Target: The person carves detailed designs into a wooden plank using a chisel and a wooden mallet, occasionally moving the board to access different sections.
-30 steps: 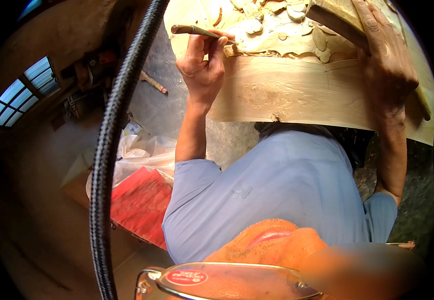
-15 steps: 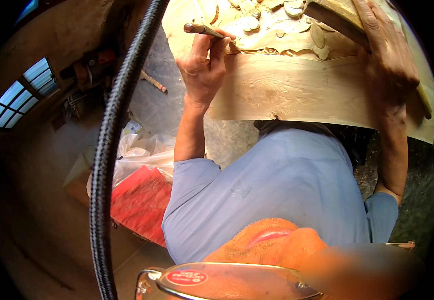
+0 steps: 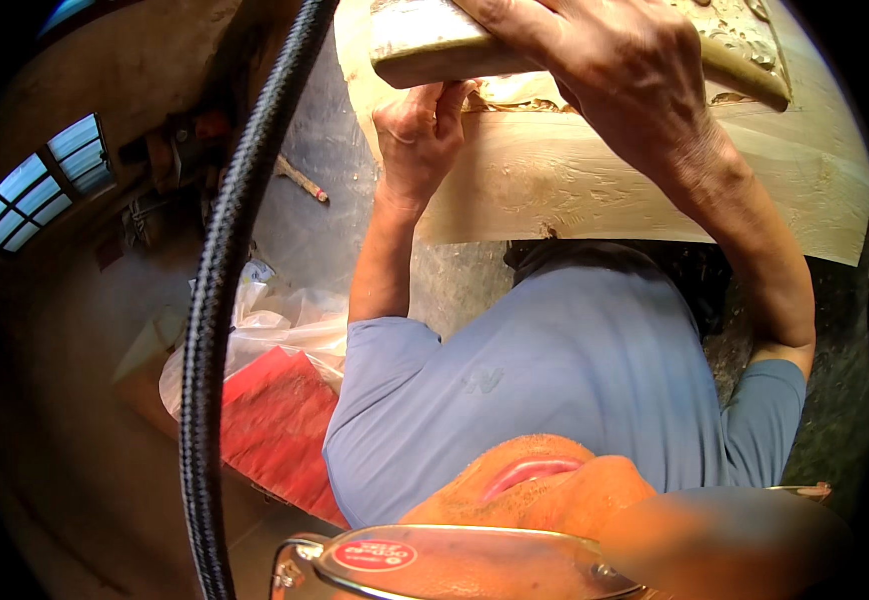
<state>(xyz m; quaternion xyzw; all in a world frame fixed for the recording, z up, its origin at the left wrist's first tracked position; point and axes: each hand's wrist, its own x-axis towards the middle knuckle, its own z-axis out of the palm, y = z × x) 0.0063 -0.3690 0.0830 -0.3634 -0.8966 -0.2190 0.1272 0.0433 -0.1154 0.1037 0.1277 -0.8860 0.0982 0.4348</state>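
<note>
My left hand [image 3: 420, 145] is closed at the near edge of the carved area, its fingers pinched together. The carving chisel in it is covered by a wooden mallet [image 3: 445, 50]. My right hand [image 3: 635, 80] wraps round the mallet, whose handle [image 3: 745, 75] sticks out to the right. The mallet's block lies right over my left fingers in this view; whether it touches the chisel I cannot tell. Beneath both hands is a pale wooden board [image 3: 575, 180] with a rough, tool-marked near strip and carved relief further back.
A black braided cable [image 3: 220, 270] crosses the left of the view. Down on the left are clear plastic wrapping [image 3: 300, 315] and a red sheet [image 3: 285, 420]. A short stick [image 3: 303, 180] lies on the floor, and a barred window [image 3: 35, 185] is in the far-left wall.
My right hand has swung the mallet leftward from the board's right side to above my left hand, covering the chisel. The left hand has stayed nearly in place.
</note>
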